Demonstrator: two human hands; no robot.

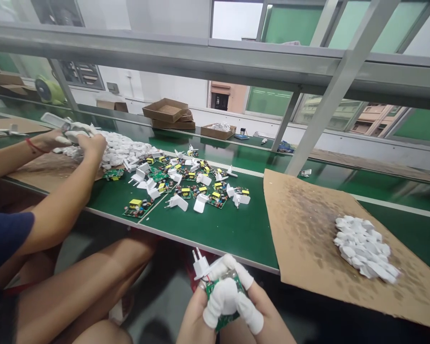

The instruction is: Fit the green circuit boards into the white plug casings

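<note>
Both my hands are low at the bottom centre, in front of the table's edge, with white finger cots on the fingertips. My left hand (200, 310) and my right hand (252, 306) together grip a green circuit board (222, 286) joined to a white plug piece (199, 266) whose two prongs point up and left. On the green table (222, 229) beyond lies a scatter of green circuit boards (215, 197) with yellow parts and white plug shells (200, 203).
A co-worker sits at my left, both hands (82, 138) working at a heap of white shells (123, 145). A brown cardboard sheet (308, 239) at right carries a pile of white shells (365, 251). Cardboard boxes (166, 112) stand at the back; metal frame bars cross overhead.
</note>
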